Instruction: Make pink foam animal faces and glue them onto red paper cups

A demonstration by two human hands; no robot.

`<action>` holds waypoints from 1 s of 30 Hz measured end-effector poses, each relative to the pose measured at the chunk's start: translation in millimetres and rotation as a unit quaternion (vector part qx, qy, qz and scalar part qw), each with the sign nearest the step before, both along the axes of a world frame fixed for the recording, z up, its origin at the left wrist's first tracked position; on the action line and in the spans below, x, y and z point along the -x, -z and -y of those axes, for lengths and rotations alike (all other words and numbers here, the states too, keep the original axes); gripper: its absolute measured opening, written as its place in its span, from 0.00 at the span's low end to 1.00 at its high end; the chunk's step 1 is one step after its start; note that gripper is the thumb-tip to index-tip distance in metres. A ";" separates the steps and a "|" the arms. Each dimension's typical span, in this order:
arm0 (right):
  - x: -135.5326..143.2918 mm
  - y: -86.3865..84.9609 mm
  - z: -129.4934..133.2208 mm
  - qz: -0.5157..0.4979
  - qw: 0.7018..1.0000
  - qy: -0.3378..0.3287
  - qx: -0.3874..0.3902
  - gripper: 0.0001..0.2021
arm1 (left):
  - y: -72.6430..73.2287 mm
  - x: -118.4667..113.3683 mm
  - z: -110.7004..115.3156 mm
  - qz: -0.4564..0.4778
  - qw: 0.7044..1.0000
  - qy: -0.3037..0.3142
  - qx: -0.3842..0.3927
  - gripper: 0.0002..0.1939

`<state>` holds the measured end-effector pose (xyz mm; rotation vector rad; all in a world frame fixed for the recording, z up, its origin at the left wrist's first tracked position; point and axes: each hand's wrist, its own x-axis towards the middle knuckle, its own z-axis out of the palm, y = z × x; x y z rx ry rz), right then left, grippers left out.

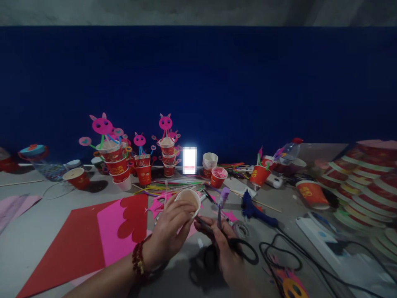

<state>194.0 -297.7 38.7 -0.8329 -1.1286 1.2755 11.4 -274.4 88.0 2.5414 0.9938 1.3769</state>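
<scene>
My left hand point(170, 225) is closed around a paper cup point(190, 198), its fingers lying over the rim and side. The cup tilts so that its pale inside faces up. A beaded bracelet point(138, 258) circles the left wrist. In my right hand point(226, 248) is a pair of scissors point(246, 250) with black handles. Their blades are spread; one points at the cup's rim and the other points up, near a small purple piece point(223, 195). I cannot tell whether the purple piece touches that blade.
Red and pink sheets point(74, 240) lie to the left. Decorated cup stacks point(116, 157) stand at the back, beside several coloured pipe cleaners point(176, 184). A blue glue gun point(256, 211) with a looping black cable point(294, 244) lies to the right, near leaning stacks of red cups point(366, 178).
</scene>
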 end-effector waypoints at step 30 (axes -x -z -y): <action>-10.1 -20.9 4.8 0.322 0.908 0.088 -0.253 0.10 | 12.6 -4.9 9.7 -0.022 0.998 -0.062 0.011 0.05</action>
